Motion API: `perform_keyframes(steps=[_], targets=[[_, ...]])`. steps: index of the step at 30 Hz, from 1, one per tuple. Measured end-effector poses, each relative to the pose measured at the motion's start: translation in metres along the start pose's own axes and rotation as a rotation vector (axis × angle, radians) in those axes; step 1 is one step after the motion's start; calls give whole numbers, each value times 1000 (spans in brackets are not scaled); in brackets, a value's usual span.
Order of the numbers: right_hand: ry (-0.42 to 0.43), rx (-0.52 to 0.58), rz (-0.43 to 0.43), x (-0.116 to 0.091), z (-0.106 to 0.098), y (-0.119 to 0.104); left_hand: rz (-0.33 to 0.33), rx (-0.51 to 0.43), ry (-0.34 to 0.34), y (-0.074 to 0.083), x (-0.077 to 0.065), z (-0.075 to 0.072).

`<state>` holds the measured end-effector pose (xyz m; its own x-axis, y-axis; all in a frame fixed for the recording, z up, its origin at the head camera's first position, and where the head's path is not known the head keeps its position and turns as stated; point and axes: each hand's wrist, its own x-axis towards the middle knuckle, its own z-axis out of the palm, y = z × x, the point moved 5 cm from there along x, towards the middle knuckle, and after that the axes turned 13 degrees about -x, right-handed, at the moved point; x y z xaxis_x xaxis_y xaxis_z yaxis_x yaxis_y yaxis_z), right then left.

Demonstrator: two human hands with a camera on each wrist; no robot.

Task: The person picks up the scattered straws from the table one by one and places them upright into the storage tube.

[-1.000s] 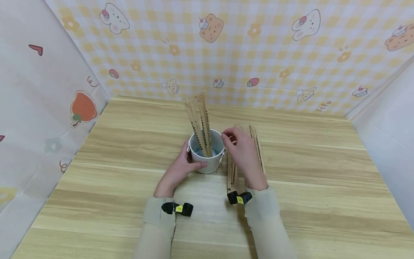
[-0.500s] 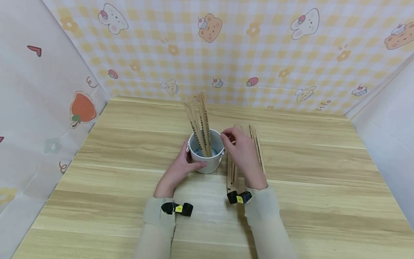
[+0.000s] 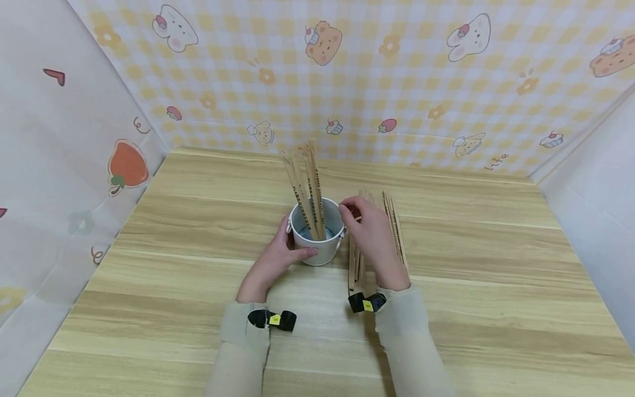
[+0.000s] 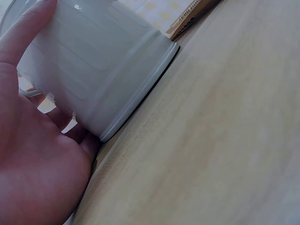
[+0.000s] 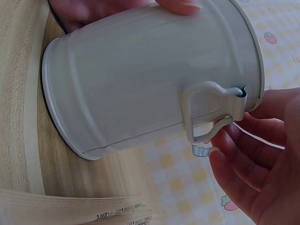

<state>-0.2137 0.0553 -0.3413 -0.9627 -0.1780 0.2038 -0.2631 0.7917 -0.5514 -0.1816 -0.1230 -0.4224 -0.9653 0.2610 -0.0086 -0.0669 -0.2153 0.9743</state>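
Left hand (image 3: 280, 252): curled about the bucket's left side, thumb across the near wall; firm hold.
Right hand (image 3: 372, 231): fingers bent, thumb and fingertips pinching the bucket's right rim by its white loop (image 5: 186, 111).
White bucket (image 3: 324, 255): upright on the table, between the hands.
Upright sticks (image 3: 313, 204): several, tan, dark lettering, inside the bucket, leaning away to the far left.
Near bundle (image 3: 353, 270): like sticks flat, right of the bucket; right hand and wrist cover part.
Outer bundle (image 3: 395, 226): flat, just beyond the right hand.
Sleeves (image 3: 243, 353): pale, two; black band (image 3: 356, 303) on each.
Table (image 3: 496, 264): wood-grain, light.
Back cloth (image 3: 397, 82): yellow-white check, cartoon animals.
Left cloth (image 3: 74, 165): white, strawberry print.
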Motion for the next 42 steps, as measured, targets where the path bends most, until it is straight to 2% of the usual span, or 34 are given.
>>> perform_keyframes(steps=[33, 36, 42], targets=[[-4, 4, -14, 0, 0, 0, 1, -3, -4, 0, 0, 0], [-6, 8, -9, 0, 0, 0, -10, -6, -5, 3, 0, 1], [-11, 15, -7, 0, 0, 0, -27, -36, -2, 18, -5, 9]])
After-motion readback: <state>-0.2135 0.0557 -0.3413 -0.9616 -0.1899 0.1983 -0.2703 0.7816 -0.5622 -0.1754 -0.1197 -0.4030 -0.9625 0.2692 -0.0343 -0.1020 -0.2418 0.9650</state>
